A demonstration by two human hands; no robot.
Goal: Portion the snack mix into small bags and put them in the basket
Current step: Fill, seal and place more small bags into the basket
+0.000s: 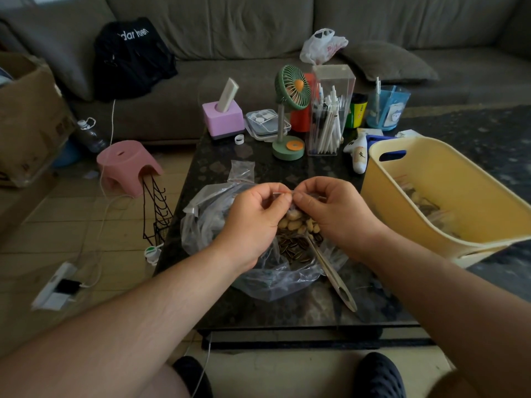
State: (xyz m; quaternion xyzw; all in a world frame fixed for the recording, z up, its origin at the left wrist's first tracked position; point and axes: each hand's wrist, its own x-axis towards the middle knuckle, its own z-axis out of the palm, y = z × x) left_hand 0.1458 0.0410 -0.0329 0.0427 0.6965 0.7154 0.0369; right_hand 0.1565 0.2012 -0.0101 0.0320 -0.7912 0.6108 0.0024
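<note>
Two bare hands meet over the middle of a dark tabletop (224, 300). The left hand (253, 216) and the right hand (330, 214) each pinch the top edge of a small clear bag (290, 209), fingertips curled and nearly touching one another at the bag's mouth. The small bag hangs between them, holding pale nuts with striped seeds below.

Directly beneath lies a large, crumpled clear plastic bag (258, 271) of snack mix (293, 245), open on the tabletop. A long pale scoop (333, 271) rests in it, its handle pointing toward the near right.

The hands appear to be sealing the small bag. To do this well, it seems wise to press the two lips of the strip together evenly, working from the centre outward, keeping the bag upright so nothing spills back out.

To the right, near the table's edge, stands a yellow basket (459, 196) with a cut-out handle; filled bags seem to lie inside, though they are hard to make out. Nothing stands between the hands and the basket.

Just beyond the big bag lies an empty small bag (242, 169). Farther off are a green desk fan (290, 110), a clear box of pens (330, 110), a lilac block holding a remote (222, 117), and a blue cup (388, 109). A grey sofa (258, 30) runs along the far side. On the floor to the left sit a pink stool (126, 165) and a cardboard box (28, 119).
</note>
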